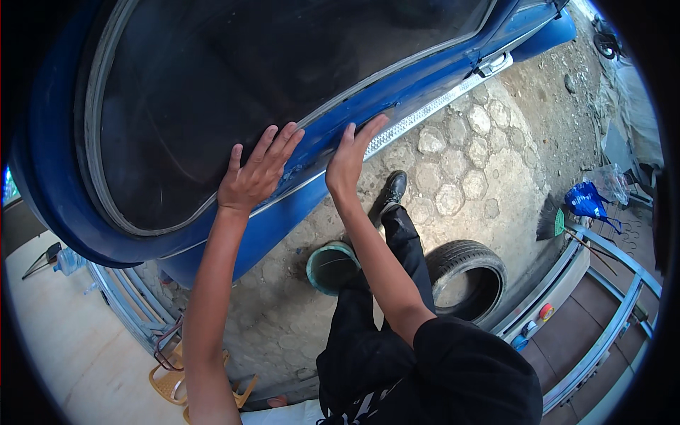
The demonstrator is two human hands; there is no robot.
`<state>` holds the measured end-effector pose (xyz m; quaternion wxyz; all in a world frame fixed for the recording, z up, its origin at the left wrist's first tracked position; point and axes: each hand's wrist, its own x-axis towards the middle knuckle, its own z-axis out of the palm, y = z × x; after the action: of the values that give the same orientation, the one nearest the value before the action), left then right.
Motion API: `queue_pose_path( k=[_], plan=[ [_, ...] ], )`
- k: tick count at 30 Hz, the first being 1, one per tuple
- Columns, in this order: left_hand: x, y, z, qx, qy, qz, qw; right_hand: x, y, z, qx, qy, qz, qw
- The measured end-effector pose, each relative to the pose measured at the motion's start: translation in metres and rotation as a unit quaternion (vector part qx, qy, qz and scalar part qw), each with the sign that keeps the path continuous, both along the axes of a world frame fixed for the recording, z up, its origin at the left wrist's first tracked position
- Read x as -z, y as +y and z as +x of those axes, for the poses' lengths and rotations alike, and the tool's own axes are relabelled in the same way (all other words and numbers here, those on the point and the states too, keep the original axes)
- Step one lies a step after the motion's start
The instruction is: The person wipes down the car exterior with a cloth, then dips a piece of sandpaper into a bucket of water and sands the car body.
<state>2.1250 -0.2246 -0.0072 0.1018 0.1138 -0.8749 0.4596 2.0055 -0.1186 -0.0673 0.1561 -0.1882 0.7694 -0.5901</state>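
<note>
A blue vehicle body (397,98) with a large dark window (234,78) in a grey seal fills the upper left. My left hand (256,173) lies over the window's lower edge and the blue panel, its fingers stretched out and holding nothing. To its right, my right hand (348,159) is at the blue panel below the window, seen edge-on, with straight fingers and nothing in them. Whether its palm touches the panel, I cannot tell. Just beyond that hand runs a silver, textured step strip (432,108) along the vehicle's lower side.
A green-rimmed bucket (333,268) stands by my legs, with a black tyre (466,276) to its right. Farther right are a broom (551,221), a blue bag (588,200) and a metal frame (602,340) with tape rolls nearby. A yellow plastic chair (168,382) is lower left.
</note>
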Motion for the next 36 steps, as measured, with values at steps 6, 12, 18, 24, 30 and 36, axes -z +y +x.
queue_pose_path(
  k=[6,12,18,24,30,36],
  plan=[
    [0.001,0.000,0.006,-0.014,-0.004,-0.002,1.000,0.009,0.030,0.057,-0.205,-0.033,0.084,0.975],
    [0.002,0.003,0.004,-0.008,0.007,0.008,1.000,-0.002,0.003,0.048,-0.017,-0.070,-0.034,0.997],
    [0.000,0.002,0.000,0.006,0.031,0.034,0.999,0.030,0.002,0.075,-0.040,-0.218,-0.052,0.974],
    [0.026,0.072,0.055,-0.049,0.343,0.295,0.890,0.027,0.010,0.097,-0.072,-0.359,-0.094,0.926],
    [0.087,0.125,0.176,-0.392,0.510,0.289,0.709,-0.037,0.000,0.066,-0.085,-0.596,-0.230,0.765],
    [0.117,0.054,0.237,-0.544,0.597,0.193,0.557,-0.042,0.003,0.045,-0.107,-0.721,-0.226,0.647]
  ],
)
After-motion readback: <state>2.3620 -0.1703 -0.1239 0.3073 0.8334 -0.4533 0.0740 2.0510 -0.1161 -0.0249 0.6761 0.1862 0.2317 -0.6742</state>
